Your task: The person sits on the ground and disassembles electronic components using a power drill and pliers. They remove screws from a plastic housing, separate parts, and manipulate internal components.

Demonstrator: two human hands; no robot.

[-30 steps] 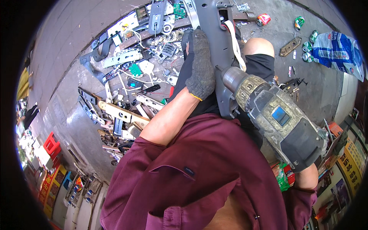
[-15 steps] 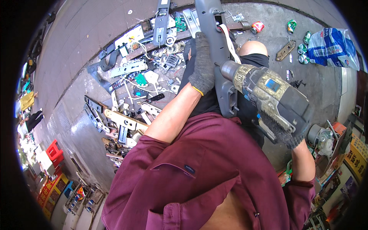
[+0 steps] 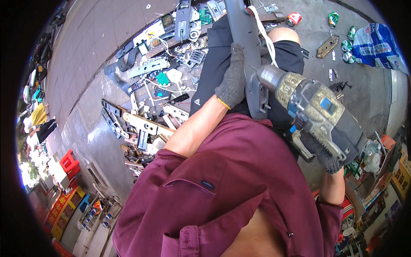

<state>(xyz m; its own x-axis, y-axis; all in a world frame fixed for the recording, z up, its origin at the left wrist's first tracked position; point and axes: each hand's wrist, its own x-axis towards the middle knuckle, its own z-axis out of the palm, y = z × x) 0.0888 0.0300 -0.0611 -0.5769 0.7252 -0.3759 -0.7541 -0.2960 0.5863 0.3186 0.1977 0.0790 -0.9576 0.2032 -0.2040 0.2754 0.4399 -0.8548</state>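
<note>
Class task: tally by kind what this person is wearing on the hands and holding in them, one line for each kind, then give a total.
Grey work gloves: 2, on the left hand and the right hand
Cordless drill: 1
Long grey metal panel: 1
Total: 4

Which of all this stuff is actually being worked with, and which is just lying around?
In use: left hand holding the long grey panel; right hand gripping the cordless drill, its nose against the panel.

Lying about: crushed cans, blue bag, scattered metal plates, green circuit board.
</note>
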